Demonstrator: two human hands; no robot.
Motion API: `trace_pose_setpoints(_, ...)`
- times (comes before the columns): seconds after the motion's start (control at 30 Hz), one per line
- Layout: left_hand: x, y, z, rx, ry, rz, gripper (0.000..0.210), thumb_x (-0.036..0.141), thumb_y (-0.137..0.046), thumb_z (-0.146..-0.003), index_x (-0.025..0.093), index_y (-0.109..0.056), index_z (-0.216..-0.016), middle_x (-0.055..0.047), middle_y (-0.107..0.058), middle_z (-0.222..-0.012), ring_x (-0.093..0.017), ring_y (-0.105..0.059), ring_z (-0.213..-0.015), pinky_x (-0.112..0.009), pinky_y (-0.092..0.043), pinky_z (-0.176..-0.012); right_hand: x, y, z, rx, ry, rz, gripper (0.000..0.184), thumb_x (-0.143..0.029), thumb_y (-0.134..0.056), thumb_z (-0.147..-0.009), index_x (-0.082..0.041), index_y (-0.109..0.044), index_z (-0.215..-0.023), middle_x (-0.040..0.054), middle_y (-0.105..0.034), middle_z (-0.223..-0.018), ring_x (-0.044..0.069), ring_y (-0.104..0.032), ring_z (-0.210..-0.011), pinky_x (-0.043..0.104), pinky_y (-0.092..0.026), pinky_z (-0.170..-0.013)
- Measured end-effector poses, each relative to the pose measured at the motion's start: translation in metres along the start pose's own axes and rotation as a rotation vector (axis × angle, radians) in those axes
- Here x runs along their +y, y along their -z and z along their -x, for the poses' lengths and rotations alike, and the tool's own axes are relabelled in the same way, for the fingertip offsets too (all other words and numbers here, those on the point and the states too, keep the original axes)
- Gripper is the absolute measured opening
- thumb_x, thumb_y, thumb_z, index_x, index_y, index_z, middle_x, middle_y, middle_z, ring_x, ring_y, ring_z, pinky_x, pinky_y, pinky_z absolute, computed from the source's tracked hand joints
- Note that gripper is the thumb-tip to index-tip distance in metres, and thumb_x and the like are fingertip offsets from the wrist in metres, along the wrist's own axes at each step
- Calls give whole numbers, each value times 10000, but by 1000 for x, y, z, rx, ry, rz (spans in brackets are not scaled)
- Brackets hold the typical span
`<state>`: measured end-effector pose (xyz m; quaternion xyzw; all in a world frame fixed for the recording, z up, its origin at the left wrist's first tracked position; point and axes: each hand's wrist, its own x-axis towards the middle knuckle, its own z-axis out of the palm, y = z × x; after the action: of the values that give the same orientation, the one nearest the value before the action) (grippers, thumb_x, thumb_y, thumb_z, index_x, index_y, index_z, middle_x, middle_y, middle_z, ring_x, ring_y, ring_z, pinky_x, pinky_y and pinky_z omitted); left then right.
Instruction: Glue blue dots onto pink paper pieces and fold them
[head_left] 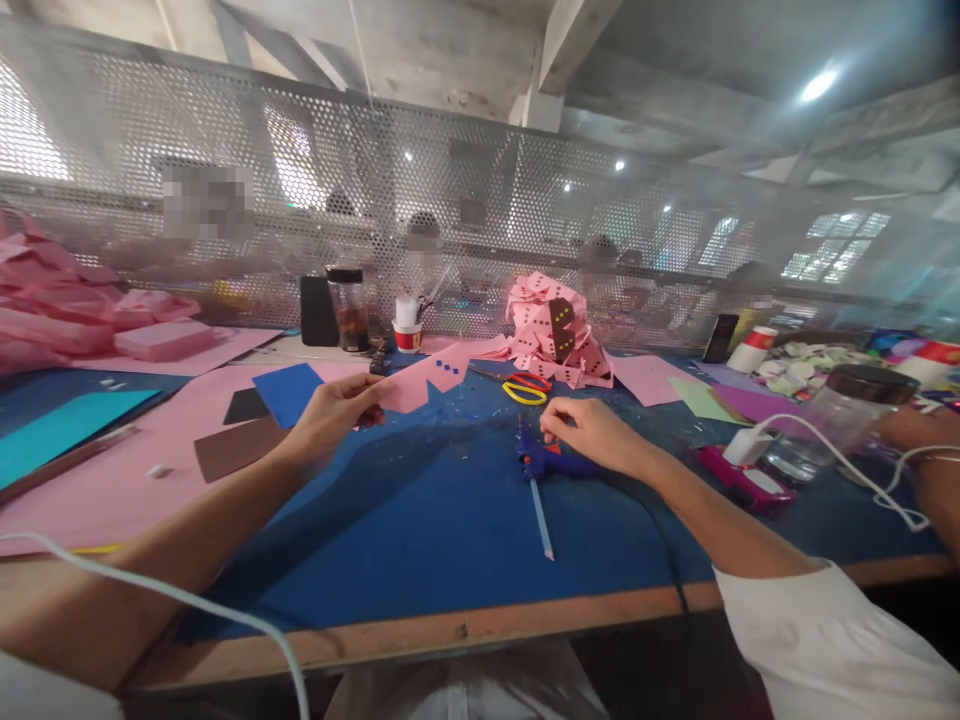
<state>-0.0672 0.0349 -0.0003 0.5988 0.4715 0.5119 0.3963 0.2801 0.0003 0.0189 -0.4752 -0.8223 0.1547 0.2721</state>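
Note:
My left hand (346, 412) pinches a strip of pink paper (409, 390) by its left end, above the blue table. The strip has a notch cut in its lower edge and a few small blue diamonds near its right end. My right hand (581, 430) is closed, fingertips together, over a blue glue gun (534, 462); whether they hold anything small cannot be made out. The glue gun lies on the table with a pale glue stick (543, 520) jutting toward me. Just beyond, scissors (527, 388) with red and yellow handles lie near a pile of dotted pink paper pieces (555, 325).
Blue, black and brown sheets lie on large pink paper (157, 440) at left. A lidded jar (349, 310) and paper cup (407, 335) stand at the back. Right are a magenta power strip (746, 480), white cables and a clear jar (825, 430). Another person's arm (926, 480) shows far right.

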Motion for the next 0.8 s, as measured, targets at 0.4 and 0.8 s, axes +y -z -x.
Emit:
trace_pose_setpoints(0.4, -18, 5, -6, 72, 96, 141, 285, 447, -682, -744, 181, -667, -845, -5, -626, -725, -114, -575, -609, -215, -435, -564, 4, 2, 40, -222, -14, 334, 396, -442, -544, -874, -304, -506, -1243, 50, -595, -1202, 242, -566, -1092, 351, -438, -889)
trace_pose_setpoints(0.8, -19, 5, -4, 27, 89, 149, 281, 447, -682, -753, 172, -661, -808, 5, -615, -720, -118, -564, -625, -236, -448, -606, 2, -1, 28, 229, -70, 200, 378, -343, -544, -868, -241, -519, -1230, 72, -612, -1140, 227, -613, -993, 348, -486, -854)
